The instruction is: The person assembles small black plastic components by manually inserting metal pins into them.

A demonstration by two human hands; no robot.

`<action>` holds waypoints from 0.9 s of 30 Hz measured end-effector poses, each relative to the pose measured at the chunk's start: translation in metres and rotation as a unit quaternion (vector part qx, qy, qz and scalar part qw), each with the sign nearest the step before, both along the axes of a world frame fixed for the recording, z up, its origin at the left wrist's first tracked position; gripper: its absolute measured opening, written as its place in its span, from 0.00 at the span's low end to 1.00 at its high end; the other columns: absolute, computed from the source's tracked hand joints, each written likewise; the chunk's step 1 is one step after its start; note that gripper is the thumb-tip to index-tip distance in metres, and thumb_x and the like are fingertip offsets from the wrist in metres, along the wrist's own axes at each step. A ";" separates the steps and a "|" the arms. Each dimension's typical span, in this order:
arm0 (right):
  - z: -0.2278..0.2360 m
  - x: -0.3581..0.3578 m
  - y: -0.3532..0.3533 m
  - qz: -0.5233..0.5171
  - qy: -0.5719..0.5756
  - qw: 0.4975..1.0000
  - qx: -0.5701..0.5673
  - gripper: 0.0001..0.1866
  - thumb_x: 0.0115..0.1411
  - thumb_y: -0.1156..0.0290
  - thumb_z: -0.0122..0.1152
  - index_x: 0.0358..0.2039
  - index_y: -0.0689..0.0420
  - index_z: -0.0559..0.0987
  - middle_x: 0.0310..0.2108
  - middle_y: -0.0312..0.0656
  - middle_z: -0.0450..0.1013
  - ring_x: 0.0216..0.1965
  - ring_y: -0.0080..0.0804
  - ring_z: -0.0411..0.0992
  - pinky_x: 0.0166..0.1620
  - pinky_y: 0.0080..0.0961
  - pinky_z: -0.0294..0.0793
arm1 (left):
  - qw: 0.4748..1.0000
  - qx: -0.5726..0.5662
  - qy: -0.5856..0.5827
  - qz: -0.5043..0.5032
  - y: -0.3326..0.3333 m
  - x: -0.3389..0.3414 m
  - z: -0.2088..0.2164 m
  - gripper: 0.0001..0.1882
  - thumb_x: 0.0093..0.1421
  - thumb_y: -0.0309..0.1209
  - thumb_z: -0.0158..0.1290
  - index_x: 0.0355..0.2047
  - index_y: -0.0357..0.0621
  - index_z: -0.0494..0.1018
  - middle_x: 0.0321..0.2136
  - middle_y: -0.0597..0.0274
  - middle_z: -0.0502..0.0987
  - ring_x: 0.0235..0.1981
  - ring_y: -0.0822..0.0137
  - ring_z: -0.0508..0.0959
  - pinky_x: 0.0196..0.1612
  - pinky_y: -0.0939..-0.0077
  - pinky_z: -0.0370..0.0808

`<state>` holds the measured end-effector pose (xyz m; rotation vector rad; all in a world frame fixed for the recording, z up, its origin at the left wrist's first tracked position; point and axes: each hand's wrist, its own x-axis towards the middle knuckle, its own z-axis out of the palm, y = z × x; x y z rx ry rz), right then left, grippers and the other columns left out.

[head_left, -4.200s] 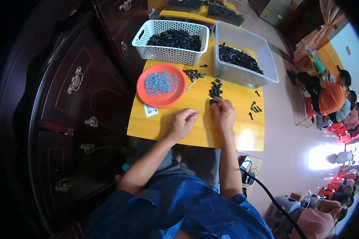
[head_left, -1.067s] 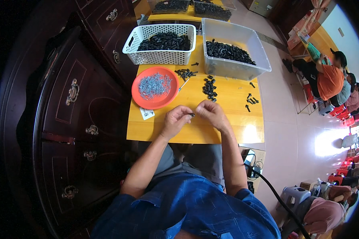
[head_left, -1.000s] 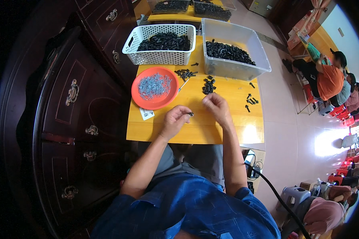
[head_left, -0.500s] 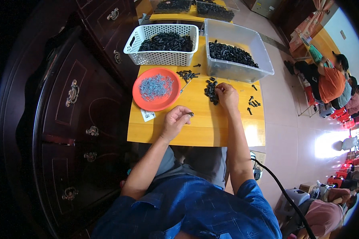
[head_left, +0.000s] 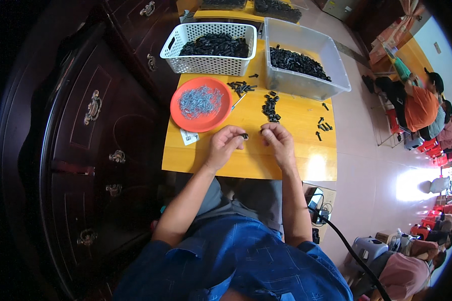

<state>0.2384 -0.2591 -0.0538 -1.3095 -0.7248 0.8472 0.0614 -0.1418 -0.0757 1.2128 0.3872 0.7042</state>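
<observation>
Over the front half of the yellow table point(head_left: 216, 165), my left hand point(head_left: 225, 147) pinches a small black plastic part point(head_left: 244, 136) between thumb and fingertips. My right hand point(head_left: 280, 144) is level with it, a short gap away, closed on another small dark piece point(head_left: 261, 131) that the fingers mostly hide. Just beyond the right hand lies a loose heap of short black parts point(head_left: 270, 108). An orange-red plate point(head_left: 178, 119) full of thin silvery metal pieces point(head_left: 201, 102) stands to the left, beyond my left hand.
A white perforated basket point(head_left: 211, 65) and a clear plastic bin point(head_left: 306, 87), both with black parts inside, stand at the table's back. Longer black pieces point(head_left: 242, 88) lie by the plate, others point(head_left: 324, 126) at the right. A thin tool point(head_left: 238, 102) touches the plate's side. Dark drawers point(head_left: 80, 150) flank the left.
My right hand has come back from the heap of black parts toward my left hand, with a small dark piece in its fingers. The left hand still holds its part.
</observation>
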 end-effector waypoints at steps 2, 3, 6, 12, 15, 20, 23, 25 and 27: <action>-0.003 -0.014 -0.007 0.015 0.032 0.999 -0.009 0.06 0.68 0.74 0.62 0.44 0.60 0.80 0.36 0.30 0.77 0.34 0.16 0.71 0.40 0.16 0.72 | 1.000 -0.011 0.003 0.003 -0.001 0.000 0.002 0.08 0.67 0.23 0.55 0.46 0.37 0.75 0.37 0.64 0.81 0.34 0.77 0.79 0.39 0.82 0.78; -0.002 -0.019 -0.008 0.028 0.063 0.997 -0.018 0.07 0.68 0.75 0.62 0.45 0.61 0.79 0.37 0.30 0.77 0.35 0.17 0.72 0.41 0.16 0.72 | 1.000 -0.010 0.003 0.004 -0.001 -0.001 0.000 0.08 0.67 0.23 0.55 0.46 0.37 0.75 0.37 0.64 0.81 0.34 0.77 0.79 0.39 0.82 0.78; 0.000 -0.028 -0.007 0.017 0.096 0.995 -0.003 0.07 0.68 0.76 0.62 0.45 0.61 0.79 0.38 0.31 0.77 0.38 0.17 0.74 0.43 0.16 0.73 | 1.000 0.001 -0.001 -0.006 -0.001 -0.002 -0.002 0.08 0.67 0.23 0.54 0.46 0.37 0.75 0.37 0.64 0.81 0.34 0.78 0.79 0.39 0.82 0.78; -0.011 -0.021 -0.009 0.061 0.057 0.996 0.011 0.06 0.68 0.76 0.61 0.44 0.61 0.78 0.38 0.31 0.78 0.40 0.17 0.75 0.45 0.15 0.74 | 0.999 0.026 0.013 -0.016 -0.002 -0.002 0.001 0.07 0.67 0.23 0.54 0.45 0.37 0.76 0.36 0.66 0.81 0.35 0.78 0.79 0.38 0.82 0.77; -0.009 -0.024 -0.006 0.054 0.066 0.996 0.020 0.05 0.67 0.74 0.64 0.43 0.58 0.80 0.34 0.30 0.77 0.34 0.16 0.73 0.39 0.16 0.73 | 0.999 0.033 0.005 -0.021 -0.003 -0.002 0.000 0.07 0.67 0.23 0.54 0.45 0.37 0.76 0.35 0.66 0.80 0.35 0.78 0.79 0.38 0.82 0.77; -0.005 -0.023 -0.005 0.056 0.076 0.995 0.019 0.05 0.67 0.73 0.64 0.42 0.58 0.80 0.33 0.30 0.77 0.33 0.16 0.73 0.39 0.16 0.73 | 0.999 0.034 0.010 -0.023 -0.003 -0.003 0.001 0.08 0.67 0.23 0.54 0.46 0.37 0.76 0.36 0.66 0.80 0.36 0.78 0.79 0.38 0.82 0.78; -0.007 -0.020 -0.004 0.061 0.070 0.996 0.013 0.05 0.67 0.73 0.64 0.42 0.58 0.80 0.33 0.29 0.77 0.33 0.16 0.73 0.39 0.16 0.72 | 0.999 0.037 0.014 -0.024 -0.002 -0.003 0.001 0.08 0.67 0.23 0.54 0.46 0.37 0.76 0.36 0.66 0.80 0.36 0.78 0.79 0.38 0.82 0.78; -0.006 -0.020 -0.003 0.063 0.068 0.996 0.008 0.06 0.67 0.73 0.65 0.42 0.58 0.81 0.32 0.29 0.77 0.33 0.15 0.73 0.38 0.16 0.72 | 0.999 0.038 0.014 -0.026 -0.002 -0.002 0.001 0.08 0.67 0.23 0.54 0.46 0.37 0.76 0.36 0.66 0.80 0.36 0.78 0.79 0.38 0.82 0.78; -0.004 -0.020 -0.002 0.067 0.066 0.996 0.002 0.06 0.67 0.72 0.65 0.42 0.58 0.81 0.33 0.29 0.77 0.33 0.15 0.73 0.39 0.15 0.72 | 0.999 0.038 0.013 -0.028 -0.002 -0.002 0.001 0.08 0.67 0.23 0.54 0.46 0.37 0.76 0.36 0.66 0.80 0.36 0.78 0.79 0.38 0.82 0.78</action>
